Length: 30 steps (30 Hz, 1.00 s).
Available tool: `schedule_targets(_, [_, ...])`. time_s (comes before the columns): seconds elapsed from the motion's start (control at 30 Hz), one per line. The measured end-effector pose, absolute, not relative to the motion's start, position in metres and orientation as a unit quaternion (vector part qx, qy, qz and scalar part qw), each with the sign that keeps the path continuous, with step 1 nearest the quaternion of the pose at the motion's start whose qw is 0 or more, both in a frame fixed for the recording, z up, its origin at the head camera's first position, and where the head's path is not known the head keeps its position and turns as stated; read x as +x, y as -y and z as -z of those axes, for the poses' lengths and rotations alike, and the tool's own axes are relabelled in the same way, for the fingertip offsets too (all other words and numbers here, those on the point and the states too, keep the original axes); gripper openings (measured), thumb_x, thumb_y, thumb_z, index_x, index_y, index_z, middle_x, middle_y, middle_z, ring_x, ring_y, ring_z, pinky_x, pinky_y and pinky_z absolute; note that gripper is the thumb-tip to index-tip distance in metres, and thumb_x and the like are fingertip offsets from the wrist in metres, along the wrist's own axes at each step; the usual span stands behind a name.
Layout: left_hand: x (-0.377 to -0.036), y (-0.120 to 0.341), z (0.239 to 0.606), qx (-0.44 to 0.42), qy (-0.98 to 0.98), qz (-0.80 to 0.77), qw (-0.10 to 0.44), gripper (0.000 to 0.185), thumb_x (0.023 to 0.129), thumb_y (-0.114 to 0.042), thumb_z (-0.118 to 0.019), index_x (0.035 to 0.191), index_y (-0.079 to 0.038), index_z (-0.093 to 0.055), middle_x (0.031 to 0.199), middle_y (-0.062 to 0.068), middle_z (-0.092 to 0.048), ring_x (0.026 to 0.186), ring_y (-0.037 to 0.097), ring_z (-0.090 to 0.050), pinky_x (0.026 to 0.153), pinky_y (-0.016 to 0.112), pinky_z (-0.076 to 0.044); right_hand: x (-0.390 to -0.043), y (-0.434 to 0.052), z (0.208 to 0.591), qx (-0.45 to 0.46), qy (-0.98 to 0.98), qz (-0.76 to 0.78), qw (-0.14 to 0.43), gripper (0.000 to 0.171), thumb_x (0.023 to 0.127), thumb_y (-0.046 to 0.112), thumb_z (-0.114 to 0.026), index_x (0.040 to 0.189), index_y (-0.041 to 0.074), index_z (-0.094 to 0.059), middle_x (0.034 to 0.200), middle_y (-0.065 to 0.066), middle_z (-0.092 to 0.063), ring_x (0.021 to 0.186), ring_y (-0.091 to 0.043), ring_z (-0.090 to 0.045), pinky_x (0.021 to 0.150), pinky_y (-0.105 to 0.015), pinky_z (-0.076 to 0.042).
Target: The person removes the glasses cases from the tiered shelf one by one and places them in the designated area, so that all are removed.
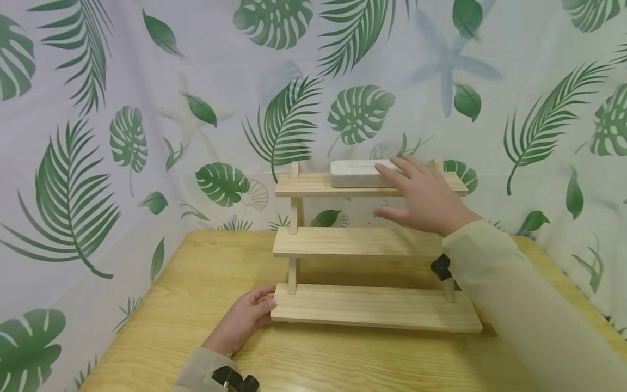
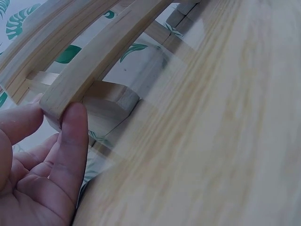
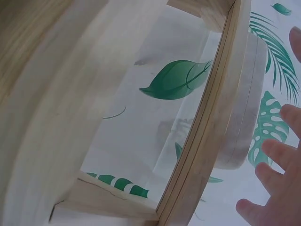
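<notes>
A three-tier wooden display shelf (image 1: 360,306) stands on the table. With thumb and index finger, my left hand (image 1: 245,318) pinches the left end of its lowest board (image 2: 70,89). A white rounded box (image 1: 355,173) lies flat on the top board, right of its middle. My right hand (image 1: 423,193) is raised in front of the box's right part, its fingers spread and covering that end in the head view. In the right wrist view, the fingertips of the right hand (image 3: 280,188) look apart from the box (image 3: 242,108).
The yellowish wooden table (image 1: 206,272) reaches back to a white cloth backdrop (image 1: 147,81) printed with green leaves. Slanted wooden posts (image 1: 294,215) join the boards. Black clamps (image 1: 235,379) sit at both wrists.
</notes>
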<state>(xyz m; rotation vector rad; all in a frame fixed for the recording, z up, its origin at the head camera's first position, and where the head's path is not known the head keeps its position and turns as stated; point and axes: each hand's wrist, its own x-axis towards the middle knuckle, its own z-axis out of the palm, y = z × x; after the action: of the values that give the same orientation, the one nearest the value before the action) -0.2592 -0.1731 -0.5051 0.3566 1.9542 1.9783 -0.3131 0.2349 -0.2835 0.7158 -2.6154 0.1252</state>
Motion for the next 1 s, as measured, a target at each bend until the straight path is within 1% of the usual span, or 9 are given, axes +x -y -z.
schedule_targets(0.1, [-0.258,0.173,0.505,0.122,-0.690,-0.693,0.170,0.060,0.106,-0.023,-0.057,0.154,0.004,-0.034,0.132,0.020,-0.055,0.117,0.027,-0.060,0.094,0.037,-0.053,-0.322,-0.231,0.282,0.253,0.945,-0.045,0.200,0.094,0.088,0.069,-0.065,0.160,0.019,-0.033,0.163,-0.016,-0.026,0.149,-0.043,-0.019,0.112,-0.073,-0.015])
schedule_targets(0.23, [-0.257,0.172,0.505,0.118,-0.688,-0.694,0.174,0.060,0.106,-0.023,-0.057,0.154,0.004,-0.034,0.129,0.019,-0.056,0.116,0.026,-0.060,0.094,0.036,-0.053,-0.333,-0.226,0.284,0.255,0.946,-0.043,0.194,0.096,0.087,0.074,-0.060,0.160,0.018,-0.033,0.164,-0.016,-0.025,0.149,-0.043,-0.018,0.115,-0.068,-0.016])
schedule_targets(0.37, [-0.257,0.172,0.505,0.119,-0.688,-0.694,0.175,0.060,0.106,-0.024,-0.057,0.154,0.003,-0.034,0.128,0.018,-0.056,0.116,0.025,-0.060,0.095,0.036,-0.053,-0.340,-0.219,0.282,0.240,0.953,-0.044,0.179,0.100,0.086,0.079,-0.056,0.162,0.019,-0.030,0.166,-0.015,-0.020,0.151,-0.040,-0.014,0.117,-0.065,-0.014])
schedule_targets(0.47, [-0.257,0.172,0.504,0.119,-0.693,-0.690,0.172,0.060,0.106,-0.026,-0.058,0.154,0.002,-0.035,0.128,0.018,-0.055,0.115,0.025,-0.059,0.094,0.036,-0.053,-0.347,-0.216,0.278,0.228,0.956,-0.050,0.176,0.101,0.086,0.080,-0.056,0.162,0.018,-0.029,0.166,-0.015,-0.021,0.152,-0.038,-0.013,0.117,-0.066,-0.013])
schedule_targets(0.6, [-0.257,0.173,0.504,0.120,-0.698,-0.684,0.173,0.061,0.106,-0.027,-0.058,0.154,0.002,-0.035,0.129,0.018,-0.054,0.115,0.024,-0.058,0.095,0.035,-0.053,-0.358,-0.214,0.278,0.218,0.957,-0.050,0.183,0.100,0.087,0.079,-0.055,0.160,0.015,-0.032,0.162,-0.017,-0.028,0.150,-0.038,-0.017,0.116,-0.066,-0.016])
schedule_targets(0.8, [-0.257,0.173,0.504,0.124,-0.695,-0.685,0.178,0.061,0.106,-0.026,-0.058,0.154,0.002,-0.034,0.129,0.018,-0.054,0.116,0.025,-0.058,0.096,0.036,-0.052,-0.371,-0.211,0.277,0.204,0.962,-0.037,0.176,0.102,0.086,0.083,-0.049,0.160,0.016,-0.031,0.161,-0.017,-0.030,0.149,-0.039,-0.020,0.116,-0.065,-0.017])
schedule_targets(1.0, [-0.257,0.173,0.501,0.125,-0.693,-0.688,0.176,0.061,0.106,-0.026,-0.057,0.154,0.002,-0.034,0.128,0.018,-0.055,0.116,0.025,-0.059,0.095,0.036,-0.053,-0.379,-0.211,0.272,0.206,0.963,-0.040,0.170,0.103,0.086,0.081,-0.053,0.160,0.014,-0.031,0.160,-0.020,-0.031,0.146,-0.041,-0.025,0.117,-0.061,-0.020])
